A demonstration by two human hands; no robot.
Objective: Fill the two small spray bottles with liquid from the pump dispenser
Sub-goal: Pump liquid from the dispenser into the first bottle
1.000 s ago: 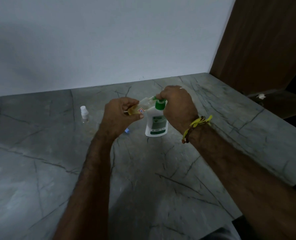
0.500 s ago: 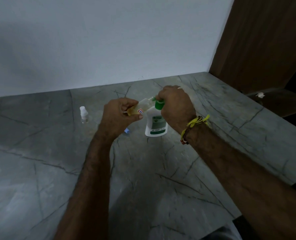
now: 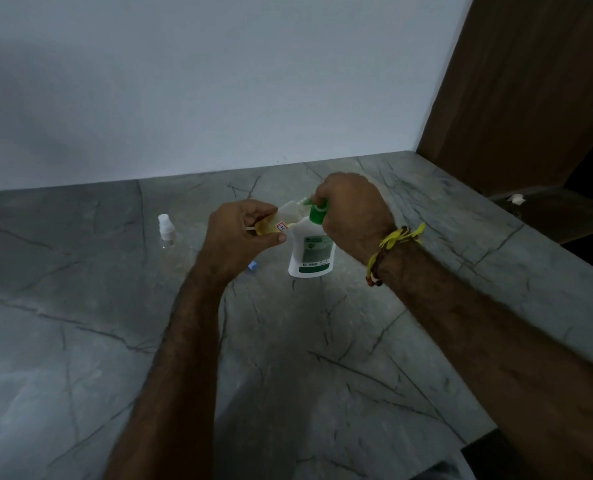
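Note:
A white pump dispenser [image 3: 311, 252] with a green pump head stands upright on the grey marble counter [image 3: 288, 358]. My right hand [image 3: 352, 211] is closed over the green pump head. My left hand [image 3: 239, 237] holds a small clear spray bottle [image 3: 284, 220] tilted, its open mouth at the pump's nozzle; yellowish liquid lies in its lower part. A second small spray bottle [image 3: 166, 230] with a white cap stands upright to the left, apart from both hands.
A small blue piece [image 3: 252, 267] lies on the counter under my left hand. A white wall rises behind the counter. A brown wooden panel [image 3: 516, 98] stands at the right, with a dark lower shelf beside the counter's right edge.
Both hands stay at the dispenser with the small bottle at the nozzle. The right hand shifts slightly on the pump head.

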